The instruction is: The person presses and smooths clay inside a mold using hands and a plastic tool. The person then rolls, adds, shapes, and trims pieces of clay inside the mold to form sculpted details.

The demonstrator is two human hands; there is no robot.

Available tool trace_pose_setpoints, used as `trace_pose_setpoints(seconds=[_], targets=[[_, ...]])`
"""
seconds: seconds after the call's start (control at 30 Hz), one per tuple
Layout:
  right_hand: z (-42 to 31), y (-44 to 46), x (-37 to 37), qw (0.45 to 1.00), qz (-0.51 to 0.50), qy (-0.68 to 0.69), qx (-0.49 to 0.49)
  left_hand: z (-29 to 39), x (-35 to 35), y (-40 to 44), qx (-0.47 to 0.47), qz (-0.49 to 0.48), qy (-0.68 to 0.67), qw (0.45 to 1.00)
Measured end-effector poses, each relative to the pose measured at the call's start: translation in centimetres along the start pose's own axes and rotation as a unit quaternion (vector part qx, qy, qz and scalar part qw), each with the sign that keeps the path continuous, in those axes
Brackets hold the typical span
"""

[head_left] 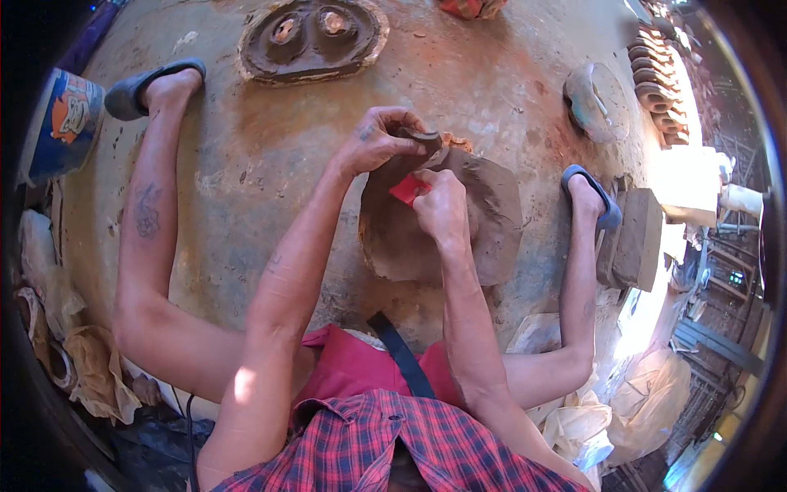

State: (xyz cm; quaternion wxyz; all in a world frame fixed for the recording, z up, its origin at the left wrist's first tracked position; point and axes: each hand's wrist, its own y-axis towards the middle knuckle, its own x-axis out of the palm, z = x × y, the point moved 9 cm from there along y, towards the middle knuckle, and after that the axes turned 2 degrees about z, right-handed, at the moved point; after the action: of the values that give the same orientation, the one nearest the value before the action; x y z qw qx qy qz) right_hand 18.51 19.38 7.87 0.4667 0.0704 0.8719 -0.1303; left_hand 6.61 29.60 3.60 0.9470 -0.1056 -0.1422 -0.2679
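In front of me on the floor lies a wide slab of dark wet clay (492,217) with an uneven outline, and a lumpy orange-brown bit shows at its far edge. My left hand (379,143) is closed at the slab's far left edge, pinching a raised flap of clay (420,139) between thumb and fingers. Closed over the middle of the slab, my right hand (443,209) grips a small flat red scraper-like piece (405,191). Its edge is close to the lifted clay; whether they touch I cannot tell.
A clay-filled oval mould (316,61) with two raised knobs lies at the far left. A round disc (597,102) and stacked curved pieces (656,82) are at the right. Clay blocks (635,238) stand by my right foot, a blue bucket (65,123) at the left.
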Motion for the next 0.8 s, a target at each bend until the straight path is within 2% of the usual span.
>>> trace_pose_setpoints(seconds=[0.07,0.17,0.3,0.5,0.57,0.6,0.67,0.7,0.77,0.8], targets=[[-1.0,-0.8,0.7,0.998,-0.057,-0.014,-0.026,1.0,-0.6,-0.7,0.020,0.016,-0.017,1.000],[-2.6,-2.2,1.1,0.992,-0.091,-0.033,-0.077,3.7,-1.7,-2.0,0.101,0.051,-0.059,0.992],[-2.9,-4.0,1.9,0.984,-0.137,-0.021,-0.112,5.8,-3.5,-3.7,0.157,0.097,-0.084,0.979],[-3.5,-7.1,1.4,0.954,-0.208,-0.068,-0.207,7.3,-5.9,-6.1,0.200,0.138,-0.159,0.957],[-3.3,-8.4,1.0,0.927,-0.265,-0.118,-0.239,8.3,-6.2,-6.9,0.215,0.144,-0.180,0.949],[-3.1,-8.4,0.3,0.927,-0.263,-0.118,-0.239,9.0,-6.1,-7.3,0.220,0.141,-0.198,0.945],[-1.4,-9.7,0.4,0.884,-0.364,-0.179,-0.230,10.5,-5.3,-7.9,0.225,0.133,-0.217,0.941],[-0.7,-9.8,-0.8,0.886,-0.360,-0.180,-0.230,12.3,-4.6,-8.3,0.252,0.120,-0.214,0.936],[1.0,-7.6,-5.8,0.960,-0.216,-0.081,-0.157,16.2,-2.7,-9.2,0.281,0.097,-0.168,0.940],[1.9,-7.1,-8.4,0.977,-0.209,-0.027,-0.037,17.7,-1.1,-9.3,0.279,0.098,-0.143,0.944]])
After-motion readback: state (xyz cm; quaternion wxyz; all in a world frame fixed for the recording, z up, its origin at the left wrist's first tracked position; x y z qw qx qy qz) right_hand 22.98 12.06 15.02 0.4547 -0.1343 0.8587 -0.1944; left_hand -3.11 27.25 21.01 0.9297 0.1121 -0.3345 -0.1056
